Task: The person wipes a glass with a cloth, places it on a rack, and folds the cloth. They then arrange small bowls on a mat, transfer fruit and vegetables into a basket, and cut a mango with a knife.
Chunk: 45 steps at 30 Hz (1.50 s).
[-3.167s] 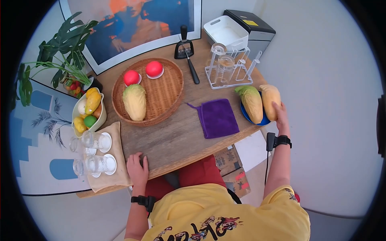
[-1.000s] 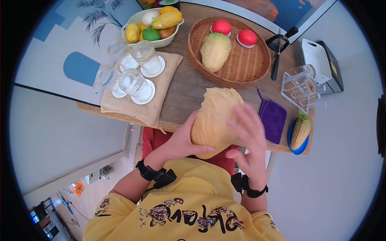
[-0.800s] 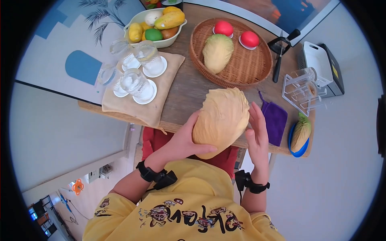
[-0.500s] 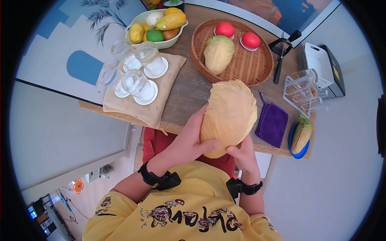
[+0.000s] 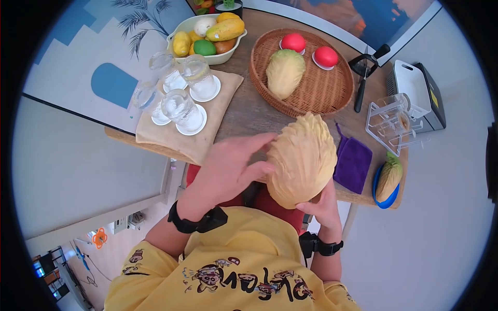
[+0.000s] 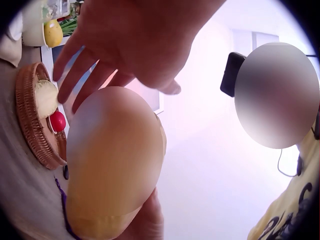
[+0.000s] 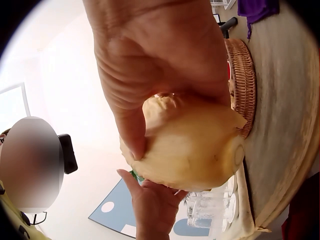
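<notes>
A pale yellow Chinese cabbage [image 5: 302, 160] is held up in front of the body, over the table's front edge. My right hand [image 5: 326, 206] grips it from the right and below, thumb on the near side. In the right wrist view, this hand [image 7: 165, 60] curls over the cabbage [image 7: 190, 150], whose cut stem end shows. My left hand [image 5: 224, 167] is at its left side, fingers extended and fingertips right by the leaves. The left wrist view has the left hand [image 6: 135, 45] with spread fingers beside the cabbage [image 6: 110, 175], partly blurred there.
A wicker tray [image 5: 340, 106] bears another cabbage [image 5: 285, 73] and two red round items. To its right lie a purple cloth [image 5: 353, 165], a glass rack [image 5: 384, 136] and a blue plate [image 5: 382, 202] with a cabbage. Several glasses stand on a beige mat [image 5: 222, 103] at left.
My right hand has brought the cabbage from the blue plate to the body's front. Both hands gripped it half a second ago; the left has since let go, and the cabbage has turned.
</notes>
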Tool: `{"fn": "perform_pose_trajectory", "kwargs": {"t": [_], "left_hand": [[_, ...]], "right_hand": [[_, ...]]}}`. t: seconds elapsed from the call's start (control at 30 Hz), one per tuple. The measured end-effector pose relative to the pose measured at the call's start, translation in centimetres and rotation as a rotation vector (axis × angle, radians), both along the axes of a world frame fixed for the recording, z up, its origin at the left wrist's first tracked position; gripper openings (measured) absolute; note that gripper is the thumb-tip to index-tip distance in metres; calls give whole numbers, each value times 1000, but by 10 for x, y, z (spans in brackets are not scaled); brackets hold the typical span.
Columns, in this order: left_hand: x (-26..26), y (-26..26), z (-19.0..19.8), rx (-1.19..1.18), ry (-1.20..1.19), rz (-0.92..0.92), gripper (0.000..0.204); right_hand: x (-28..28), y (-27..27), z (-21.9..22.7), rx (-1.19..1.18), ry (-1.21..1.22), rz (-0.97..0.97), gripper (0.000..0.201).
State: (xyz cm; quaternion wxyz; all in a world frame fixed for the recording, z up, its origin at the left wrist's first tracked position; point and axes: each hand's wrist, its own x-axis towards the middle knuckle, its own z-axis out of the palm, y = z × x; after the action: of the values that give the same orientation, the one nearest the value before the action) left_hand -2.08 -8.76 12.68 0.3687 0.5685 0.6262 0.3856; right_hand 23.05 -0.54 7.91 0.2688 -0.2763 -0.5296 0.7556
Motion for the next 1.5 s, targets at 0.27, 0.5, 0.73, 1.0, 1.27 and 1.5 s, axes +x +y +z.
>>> {"fn": "perform_pose_trajectory", "kwargs": {"t": [0.27, 0.5, 0.73, 1.0, 1.27, 1.5], "left_hand": [[25, 6, 24, 677, 453, -80, 72], [5, -9, -4, 264, 127, 139, 60], [40, -4, 4, 701, 444, -20, 68], [33, -5, -36, 173, 270, -45, 74], [55, 3, -17, 719, 598, -205, 69], [32, -1, -52, 78, 98, -23, 67]], "right_hand": [[-3, 2, 5, 3, -36, 66, 111], [6, 4, -1, -24, 50, 37, 101], [5, 6, -10, -121, 63, -180, 85], [11, 10, -13, -120, 202, -333, 70], [-1, 4, -6, -174, 119, -263, 67], [2, 10, -2, -115, 82, -391, 77]]}}
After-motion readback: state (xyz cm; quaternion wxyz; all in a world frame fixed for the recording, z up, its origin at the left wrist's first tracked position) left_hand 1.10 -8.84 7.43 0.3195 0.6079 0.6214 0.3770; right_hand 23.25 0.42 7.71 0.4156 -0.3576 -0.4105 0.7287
